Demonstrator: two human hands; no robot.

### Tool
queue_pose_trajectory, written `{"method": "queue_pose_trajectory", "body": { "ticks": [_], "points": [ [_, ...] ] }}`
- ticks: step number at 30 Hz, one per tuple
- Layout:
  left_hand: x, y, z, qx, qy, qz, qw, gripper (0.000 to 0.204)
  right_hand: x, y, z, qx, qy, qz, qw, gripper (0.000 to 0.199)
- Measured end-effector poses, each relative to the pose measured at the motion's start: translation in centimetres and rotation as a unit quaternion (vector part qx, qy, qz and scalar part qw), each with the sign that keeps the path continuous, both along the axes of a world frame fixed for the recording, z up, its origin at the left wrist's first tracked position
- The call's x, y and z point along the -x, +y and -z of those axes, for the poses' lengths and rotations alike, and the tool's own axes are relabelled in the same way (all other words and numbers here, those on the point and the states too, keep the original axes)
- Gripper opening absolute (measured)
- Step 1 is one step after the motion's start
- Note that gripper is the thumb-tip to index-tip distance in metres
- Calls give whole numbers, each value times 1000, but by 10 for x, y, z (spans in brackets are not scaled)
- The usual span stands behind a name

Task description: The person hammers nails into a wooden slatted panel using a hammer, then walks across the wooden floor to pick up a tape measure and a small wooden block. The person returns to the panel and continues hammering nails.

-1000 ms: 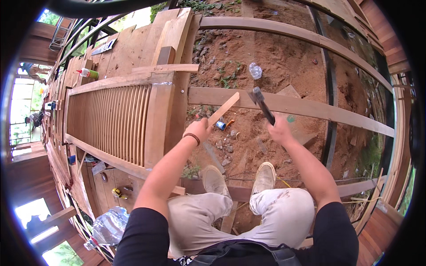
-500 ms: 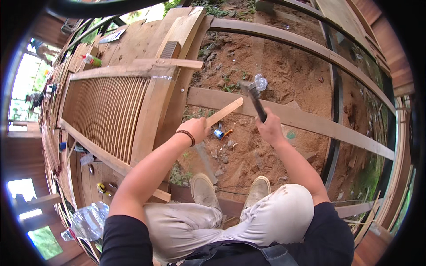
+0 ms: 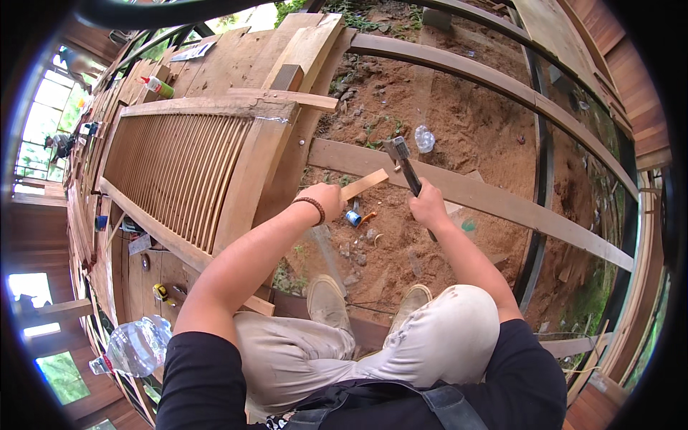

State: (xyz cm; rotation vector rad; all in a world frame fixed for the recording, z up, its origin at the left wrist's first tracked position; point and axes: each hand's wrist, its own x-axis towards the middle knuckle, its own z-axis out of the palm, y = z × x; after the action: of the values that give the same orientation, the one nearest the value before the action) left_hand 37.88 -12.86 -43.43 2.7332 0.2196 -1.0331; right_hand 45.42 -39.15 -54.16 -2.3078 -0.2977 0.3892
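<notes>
My left hand (image 3: pixel 322 201) is closed round a short, flat strip of wood (image 3: pixel 367 184), whose free end points up and to the right. A beaded bracelet circles that wrist. My right hand (image 3: pixel 428 206) grips the dark handle of a hammer (image 3: pixel 408 166). Its metal head is raised beside the strip's free end, apart from it. A small light piece shows by the hammer, too small to name. Left of my hands lies a slatted wooden frame (image 3: pixel 183 172). Below the strip, a blue can (image 3: pixel 352 217) sits on the dirt.
A wooden beam (image 3: pixel 494 198) spans the sandy ground ahead. A clear plastic bottle (image 3: pixel 424 139) lies beyond it. At left are a large water bottle (image 3: pixel 136 347), a yellow tape measure (image 3: pixel 160 292), a glue bottle (image 3: pixel 158 87) and a saw blade (image 3: pixel 192 52) on planks. My shoes (image 3: pixel 328 304) stand below.
The hammer has shifted slightly down and left, and more of its handle shows below my right hand. My left hand and the strip have moved slightly down and left. The view has shifted a little.
</notes>
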Motion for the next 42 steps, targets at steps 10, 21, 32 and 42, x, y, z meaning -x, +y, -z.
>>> {"method": "queue_pose_trajectory", "body": {
  "ticks": [10, 21, 32, 42],
  "points": [
    [-3, -7, 11, 17, -9, -15, 1000, 40, 6, 5, -8, 98, 11, -74, 992, 25],
    [-15, -16, 8, -1, 28, -18, 999, 42, 6, 10, -25, 138, 68, -78, 985, 25],
    [-24, -17, 10, -24, 53, 3, 998, 32, 21, 18, -35, -140, -67, -30, 987, 19],
    [-13, -8, 29, -28, 59, 28, 997, 42, 8, 22, -34, -118, -101, -54, 986, 18]
  ]
}}
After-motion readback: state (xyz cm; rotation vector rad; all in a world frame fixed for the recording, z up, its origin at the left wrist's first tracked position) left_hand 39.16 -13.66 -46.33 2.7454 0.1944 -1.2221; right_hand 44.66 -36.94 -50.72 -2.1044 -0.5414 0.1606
